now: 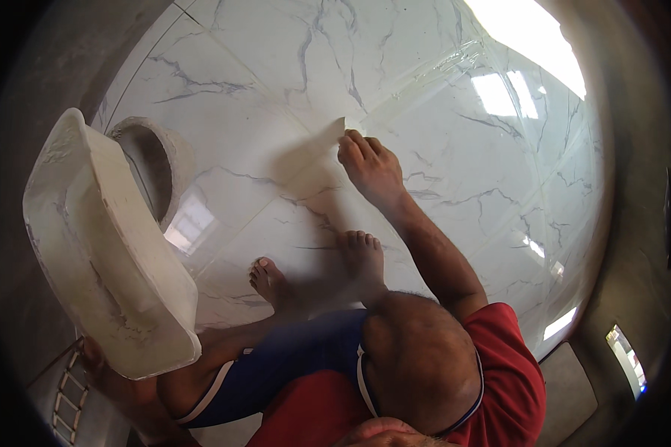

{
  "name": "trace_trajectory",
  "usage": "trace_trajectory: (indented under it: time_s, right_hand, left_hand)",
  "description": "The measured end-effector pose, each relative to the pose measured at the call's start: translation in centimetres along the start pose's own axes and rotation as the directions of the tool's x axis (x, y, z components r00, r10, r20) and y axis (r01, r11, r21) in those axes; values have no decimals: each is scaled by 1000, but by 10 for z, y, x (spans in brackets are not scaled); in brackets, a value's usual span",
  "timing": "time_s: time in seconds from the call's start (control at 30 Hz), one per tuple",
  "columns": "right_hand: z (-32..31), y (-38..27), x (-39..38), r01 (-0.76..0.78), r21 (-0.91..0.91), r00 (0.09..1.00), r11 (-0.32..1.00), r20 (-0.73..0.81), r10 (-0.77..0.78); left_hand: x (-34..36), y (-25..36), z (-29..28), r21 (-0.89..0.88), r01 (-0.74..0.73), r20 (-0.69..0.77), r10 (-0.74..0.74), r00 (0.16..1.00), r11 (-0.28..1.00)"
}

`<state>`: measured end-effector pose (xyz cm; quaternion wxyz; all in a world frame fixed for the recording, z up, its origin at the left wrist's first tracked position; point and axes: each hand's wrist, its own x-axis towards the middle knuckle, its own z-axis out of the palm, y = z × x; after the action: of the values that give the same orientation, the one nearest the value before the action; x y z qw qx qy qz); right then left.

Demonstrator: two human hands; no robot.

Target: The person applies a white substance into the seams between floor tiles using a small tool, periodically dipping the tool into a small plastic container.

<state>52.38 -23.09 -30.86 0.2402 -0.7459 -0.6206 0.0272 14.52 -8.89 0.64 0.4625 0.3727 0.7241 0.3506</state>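
My right hand [370, 165] reaches out over the white marble-patterned tile floor [425, 89]. Its fingers are closed on a small, thin, pale scraper [343, 124], whose edge meets the floor near a joint between tiles. Pale paste [455, 59] is smeared along a joint further up and to the right. At the left, my left hand [110, 376] grips the lower end of a long off-white plastic tub [119, 253], held tilted above the floor. Whitish residue coats the tub's inner walls. Most of the left hand's fingers are hidden behind the tub.
Beyond the tub is a round, pale-rimmed opening or container [179, 160]. My bare feet [363, 253] are on the tiles between my hands. Grey walls curve along both sides. A ladder-like pale frame [68, 398] shows at the lower left. Bright window reflections lie at the right.
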Motion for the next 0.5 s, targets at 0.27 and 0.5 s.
trace_trajectory:
  time_s: [0.27,0.5]
  right_hand:
    - [13,-56,-12,110,37,992,993,56,-112]
    - [-8,-20,1,15,-61,999,998,-34,-17]
  left_hand:
    - [11,-1,-19,176,-261,271,208,940,949]
    - [8,-1,-14,99,-56,116,45,992,993]
